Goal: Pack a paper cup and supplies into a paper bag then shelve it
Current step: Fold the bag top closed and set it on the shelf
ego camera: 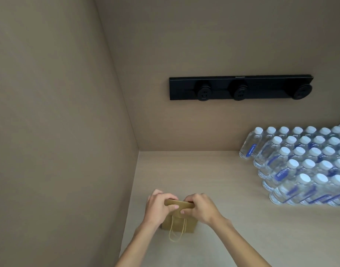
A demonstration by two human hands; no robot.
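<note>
A small brown paper bag (181, 224) stands upright on the pale wooden shelf (213, 174), close to the left wall. Its top is folded over, and a thin twine handle hangs down its near side. My left hand (157, 206) pinches the folded top at its left end. At the right end of the same fold my right hand (199, 208) grips it. Whatever is inside the bag is hidden.
Several rows of clear water bottles (304, 168) with white caps fill the right side of the shelf. A black power strip (240, 88) with three round sockets is fixed to the back wall. A beige side wall (69, 132) closes off the left.
</note>
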